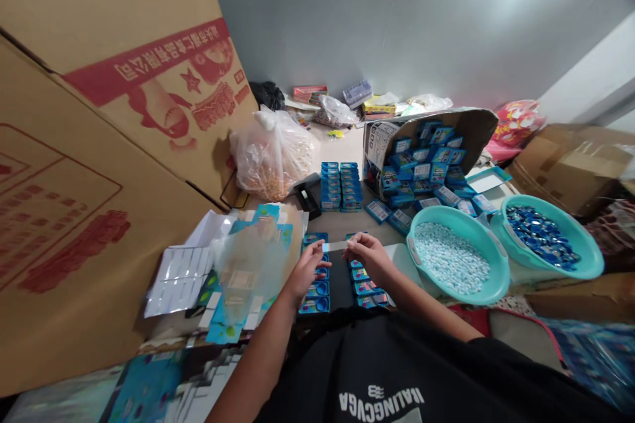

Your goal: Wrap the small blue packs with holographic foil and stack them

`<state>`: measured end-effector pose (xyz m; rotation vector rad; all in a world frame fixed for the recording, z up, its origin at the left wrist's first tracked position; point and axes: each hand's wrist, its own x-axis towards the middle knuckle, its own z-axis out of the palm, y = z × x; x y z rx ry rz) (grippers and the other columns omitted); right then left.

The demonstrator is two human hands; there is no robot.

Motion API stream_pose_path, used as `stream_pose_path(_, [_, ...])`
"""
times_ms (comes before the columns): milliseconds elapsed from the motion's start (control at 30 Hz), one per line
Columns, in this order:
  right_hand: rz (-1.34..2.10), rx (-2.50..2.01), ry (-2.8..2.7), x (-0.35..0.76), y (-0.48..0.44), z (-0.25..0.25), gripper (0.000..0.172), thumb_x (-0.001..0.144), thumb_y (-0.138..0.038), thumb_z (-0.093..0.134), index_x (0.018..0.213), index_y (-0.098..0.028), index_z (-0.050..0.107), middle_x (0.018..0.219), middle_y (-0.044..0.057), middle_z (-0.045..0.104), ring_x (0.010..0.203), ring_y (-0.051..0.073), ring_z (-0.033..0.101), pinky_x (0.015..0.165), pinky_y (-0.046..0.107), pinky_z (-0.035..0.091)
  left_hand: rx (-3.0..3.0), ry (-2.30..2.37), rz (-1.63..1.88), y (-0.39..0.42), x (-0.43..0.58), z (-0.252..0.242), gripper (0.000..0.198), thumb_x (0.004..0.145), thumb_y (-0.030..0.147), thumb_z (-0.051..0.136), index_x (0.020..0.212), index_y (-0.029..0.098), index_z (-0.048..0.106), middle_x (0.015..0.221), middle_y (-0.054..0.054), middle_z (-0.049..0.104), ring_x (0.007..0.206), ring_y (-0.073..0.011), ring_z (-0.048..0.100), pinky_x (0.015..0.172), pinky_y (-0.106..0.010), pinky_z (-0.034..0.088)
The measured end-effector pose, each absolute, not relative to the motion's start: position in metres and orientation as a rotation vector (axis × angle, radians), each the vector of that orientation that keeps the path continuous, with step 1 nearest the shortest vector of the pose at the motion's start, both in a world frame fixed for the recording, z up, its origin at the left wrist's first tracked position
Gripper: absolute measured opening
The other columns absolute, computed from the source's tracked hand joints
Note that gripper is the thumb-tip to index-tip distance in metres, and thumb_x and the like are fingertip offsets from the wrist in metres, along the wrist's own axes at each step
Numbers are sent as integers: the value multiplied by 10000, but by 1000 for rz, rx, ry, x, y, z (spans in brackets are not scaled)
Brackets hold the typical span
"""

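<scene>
My left hand (306, 269) and my right hand (368, 256) pinch the two ends of a short strip of clear tape (335, 246), stretched level between them. Under the hands lie two columns of small open blue boxes (317, 289) with round blue parts inside, either side of a dark gap. Just beyond stands a neat double stack of shut blue boxes (340, 186). A black tape dispenser (307, 198) sits left of that stack.
Two teal basins stand to the right, one (459, 258) with pale pellets, one (548, 238) with dark blue caps. A tipped carton (431, 152) spills blue boxes. Large cardboard cartons (99, 145) wall the left. White sticker sheets (179, 277) and a plastic bag (270, 155) lie left.
</scene>
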<state>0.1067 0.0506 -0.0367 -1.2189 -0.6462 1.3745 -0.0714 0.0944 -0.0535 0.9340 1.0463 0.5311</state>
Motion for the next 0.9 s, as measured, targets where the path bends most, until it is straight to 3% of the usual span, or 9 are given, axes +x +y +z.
stream_pose_path(100, [1391, -1248, -602, 105, 60, -42, 406, 616, -469, 826, 665, -200, 527, 601, -20, 621, 558, 120, 559, 549, 244, 368, 797, 958, 550, 96, -67, -57, 561, 803, 653, 577, 1124, 193, 581, 1174, -118, 638, 916, -191, 661, 721, -283, 522])
stream_pose_path(233, [1391, -1360, -631, 102, 74, -41, 410, 589, -463, 818, 609, -196, 508, 583, -27, 601, 525, 108, 529, 554, 252, 381, 906, 1087, 723, 105, -63, -62, 682, 732, 672, 650, 1190, 174, 568, 1001, -84, 680, 852, -192, 679, 700, -279, 531])
stream_pose_path(367, [1334, -1506, -681, 99, 85, -48, 353, 646, -453, 746, 584, -199, 509, 571, -7, 611, 553, 122, 531, 551, 254, 359, 992, 1132, 766, 122, -65, -72, 648, 646, 576, 768, 1083, 123, 617, 827, -58, 685, 804, -195, 675, 748, -309, 538])
stream_pose_path(500, [1173, -1652, -774, 102, 96, -65, 324, 660, -442, 703, 548, -195, 527, 523, -23, 555, 534, 112, 448, 546, 259, 324, 1009, 1231, 790, 146, -71, -91, 630, 683, 463, 771, 1185, 130, 587, 810, -37, 687, 830, -183, 666, 816, -307, 514])
stream_pose_path(600, [1147, -1702, -736, 106, 105, -73, 345, 621, -455, 719, 514, -196, 517, 472, -44, 470, 509, 104, 380, 515, 259, 264, 978, 1289, 715, 163, -72, -102, 570, 700, 415, 774, 1158, 119, 608, 757, -31, 673, 782, -180, 661, 777, -302, 522])
stream_pose_path(767, [1320, -1516, -689, 106, 112, -58, 358, 573, -450, 769, 562, -192, 521, 637, -1, 627, 620, 131, 515, 589, 253, 360, 845, 1208, 512, 169, -65, -96, 472, 798, 527, 667, 1048, 127, 637, 904, -106, 703, 747, -179, 686, 661, -296, 557])
stream_pose_path(900, [1392, -1381, -631, 105, 115, -45, 368, 570, -420, 809, 570, -180, 530, 729, 25, 684, 661, 124, 544, 637, 255, 384, 806, 1018, 410, 162, -61, -85, 441, 771, 526, 701, 957, 128, 664, 935, -133, 718, 830, -202, 705, 765, -334, 579])
